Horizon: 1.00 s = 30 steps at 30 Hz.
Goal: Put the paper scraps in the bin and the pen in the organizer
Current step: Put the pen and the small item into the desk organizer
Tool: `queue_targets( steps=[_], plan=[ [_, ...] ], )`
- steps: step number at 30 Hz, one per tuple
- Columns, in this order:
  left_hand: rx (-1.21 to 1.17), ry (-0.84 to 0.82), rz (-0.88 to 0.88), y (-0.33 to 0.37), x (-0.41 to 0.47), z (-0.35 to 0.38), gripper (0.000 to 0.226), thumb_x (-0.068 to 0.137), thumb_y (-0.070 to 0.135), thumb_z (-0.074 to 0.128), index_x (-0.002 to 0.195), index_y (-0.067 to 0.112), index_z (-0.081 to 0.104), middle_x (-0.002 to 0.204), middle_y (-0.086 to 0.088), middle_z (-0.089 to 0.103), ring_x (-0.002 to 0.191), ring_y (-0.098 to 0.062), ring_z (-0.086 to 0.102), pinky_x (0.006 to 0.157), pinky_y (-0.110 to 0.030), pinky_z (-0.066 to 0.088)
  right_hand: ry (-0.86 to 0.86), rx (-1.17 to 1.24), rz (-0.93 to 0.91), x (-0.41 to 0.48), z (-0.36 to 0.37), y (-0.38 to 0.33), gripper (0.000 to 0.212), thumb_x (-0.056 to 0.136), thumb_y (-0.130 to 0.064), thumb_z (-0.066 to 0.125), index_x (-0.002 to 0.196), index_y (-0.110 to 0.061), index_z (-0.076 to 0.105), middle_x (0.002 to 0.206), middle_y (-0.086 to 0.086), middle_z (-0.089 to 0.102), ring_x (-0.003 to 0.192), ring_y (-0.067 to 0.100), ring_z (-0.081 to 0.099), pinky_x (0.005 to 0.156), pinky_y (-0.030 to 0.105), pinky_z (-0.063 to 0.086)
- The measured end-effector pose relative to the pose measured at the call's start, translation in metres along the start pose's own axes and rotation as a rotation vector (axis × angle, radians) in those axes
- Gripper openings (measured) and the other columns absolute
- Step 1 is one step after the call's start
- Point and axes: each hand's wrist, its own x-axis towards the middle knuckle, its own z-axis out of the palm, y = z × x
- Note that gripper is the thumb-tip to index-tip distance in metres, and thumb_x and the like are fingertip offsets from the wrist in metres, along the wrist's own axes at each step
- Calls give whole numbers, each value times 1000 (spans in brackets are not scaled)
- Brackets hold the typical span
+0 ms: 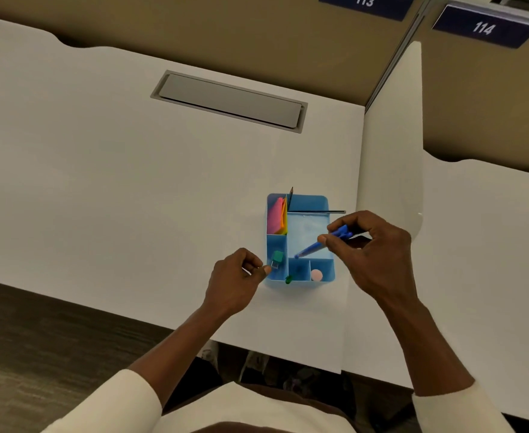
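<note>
White desk point(132, 170), a grey cable hatch point(229, 101) set into it toward the far side. Light blue organizer point(307, 201) near the front right of the desk, split into several compartments. Pink and orange paper sheets point(277, 215) standing upright in the far-left compartment, a dark pencil point(290, 195) leaning beside them with its tip above the rim. Thin dark rod point(318, 211) lying across the far edge of the big compartment, its end poking out past the right wall. Small green block point(277, 257) in the near-left compartment, a green pin point(289, 279) at the near rim of the middle one, a pale pink round piece point(316, 275) in the near-right one.

Right hand point(378, 254) over the right side of the organizer, grip pinched on the blue pen point(319, 243) between thumb and fingers near its clip end. Pen tilted, tip pointing down and left, low inside the big compartment close to the inner divider; cannot tell whether the tip touches the floor of it.

Left hand point(235, 282) just beside the organizer's near-left corner, fingers curled in, thumb tip touching the left wall. Something thin and pale showing between the fingers; too small to tell what, so cannot tell whether that grip is on anything.

Cream sleeves point(116, 401) on both forearms. Tan partition point(194, 29) behind the desk, with blue number tags 113 point(366, 3) and 114 point(483, 26) at the top right.
</note>
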Motion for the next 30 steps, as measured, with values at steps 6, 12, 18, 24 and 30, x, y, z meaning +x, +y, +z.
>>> queue_targets(
  steps=[6,12,18,24,30],
  plan=[
    [15,32,-40,-3,4,15,26,87,53,75,85,30,63,80,13,71,74,-10,72,78,-41,64,-106,-170,-172,-13,18,15,25,78,-24,91,91,-15,71,87,-2,69,75,16,64,67,34,60],
    [46,64,-49,-5,3,17,30,85,56,75,77,32,60,77,12,70,73,-12,71,75,-41,64,-210,-327,-217,-30,48,42,27,77,-20,91,93,-17,69,89,-1,66,80,9,52,67,14,46],
    [64,77,-67,-4,2,17,32,83,60,74,78,30,63,77,13,69,74,-12,69,75,-41,64,-273,-391,-165,-39,61,58,26,79,-21,89,94,-17,68,93,-1,67,84,8,51,71,5,28],
    [87,82,-72,-4,0,17,36,82,64,72,77,29,62,74,12,70,69,-11,69,72,-36,63,-298,-387,-108,-46,65,60,25,81,-24,88,96,-16,70,96,2,69,85,13,57,72,5,28],
    [113,89,-74,-4,-2,17,41,82,68,69,79,27,63,75,9,72,69,-12,68,70,-35,61,-292,-352,-68,-52,67,60,26,87,-29,82,105,-17,69,106,1,69,90,10,56,77,5,32]
  ],
)
